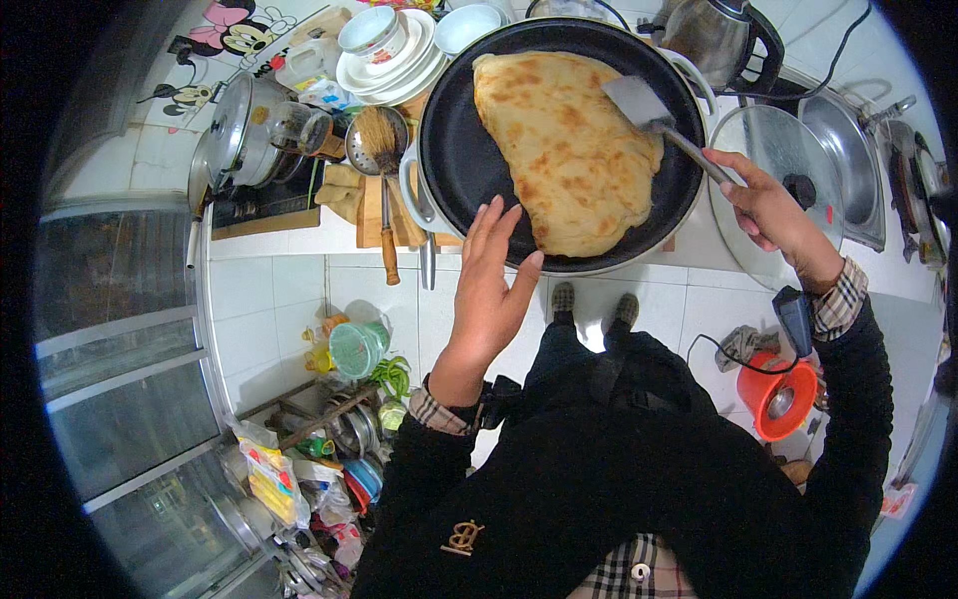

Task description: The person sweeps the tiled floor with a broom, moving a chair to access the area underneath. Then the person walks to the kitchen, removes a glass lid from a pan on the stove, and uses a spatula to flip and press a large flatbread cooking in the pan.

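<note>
A large browned flatbread (pixel 565 150), roughly a half-round shape, lies in a wide black round pan (pixel 468 168) with pale side handles. My right hand (pixel 771 206) grips the handle of a metal spatula (pixel 640 103), whose flat blade rests over the upper right part of the bread. My left hand (pixel 490 288), fingers apart and holding nothing, is at the pan's near left rim, its fingertips beside the bread's lower left edge. Whether those fingertips touch the bread or the pan, I cannot tell.
Left of the pan are a skimmer (pixel 363 142), a brush (pixel 380 138), stacked plates (pixel 404 75) and a lidded pot (pixel 236 135). A glass lid (pixel 763 172), a sink (pixel 842 150) and an electric kettle (pixel 707 41) are at right. A red bucket (pixel 760 393) stands on the floor.
</note>
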Available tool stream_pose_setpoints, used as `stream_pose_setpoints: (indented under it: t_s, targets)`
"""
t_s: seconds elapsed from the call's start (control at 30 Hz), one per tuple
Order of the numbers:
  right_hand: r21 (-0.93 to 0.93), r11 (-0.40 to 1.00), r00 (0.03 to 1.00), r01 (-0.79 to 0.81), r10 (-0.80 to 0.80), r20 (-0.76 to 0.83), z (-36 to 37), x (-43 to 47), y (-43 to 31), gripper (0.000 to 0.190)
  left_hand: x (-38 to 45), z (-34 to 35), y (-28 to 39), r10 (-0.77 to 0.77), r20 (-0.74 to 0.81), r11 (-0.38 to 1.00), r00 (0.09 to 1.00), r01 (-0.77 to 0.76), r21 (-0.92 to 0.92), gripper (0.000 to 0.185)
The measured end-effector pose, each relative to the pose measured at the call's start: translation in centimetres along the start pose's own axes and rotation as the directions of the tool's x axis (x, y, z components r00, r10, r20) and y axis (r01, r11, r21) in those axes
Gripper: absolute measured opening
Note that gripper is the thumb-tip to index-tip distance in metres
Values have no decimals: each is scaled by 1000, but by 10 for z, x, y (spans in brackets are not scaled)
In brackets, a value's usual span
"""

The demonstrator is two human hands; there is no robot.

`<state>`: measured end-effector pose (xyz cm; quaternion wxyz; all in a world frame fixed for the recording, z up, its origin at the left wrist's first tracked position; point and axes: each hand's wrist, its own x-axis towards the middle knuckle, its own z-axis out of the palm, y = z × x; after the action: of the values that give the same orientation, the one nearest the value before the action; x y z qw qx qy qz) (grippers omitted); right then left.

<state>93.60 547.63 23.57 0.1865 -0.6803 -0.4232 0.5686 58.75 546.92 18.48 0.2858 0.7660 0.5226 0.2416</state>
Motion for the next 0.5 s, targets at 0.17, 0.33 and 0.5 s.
stream_pose_setpoints:
  t_s: [0.17, 0.33, 0.5]
  targets:
    - [-663, 741, 890, 107, -369, -268, 8, 6, 6, 49, 17, 14, 0, 86, 50, 991, 995, -91, 96, 54]
    - [-636, 769, 925, 73, -290, -244, 3, -11, -4, 52, 28, 23, 3, 125, 50, 981, 991, -131, 141, 55]
    - [-680, 732, 929, 34, -273, -248, -5, -29, -10, 52, 33, 26, 7, 153, 120, 946, 981, -181, 270, 57]
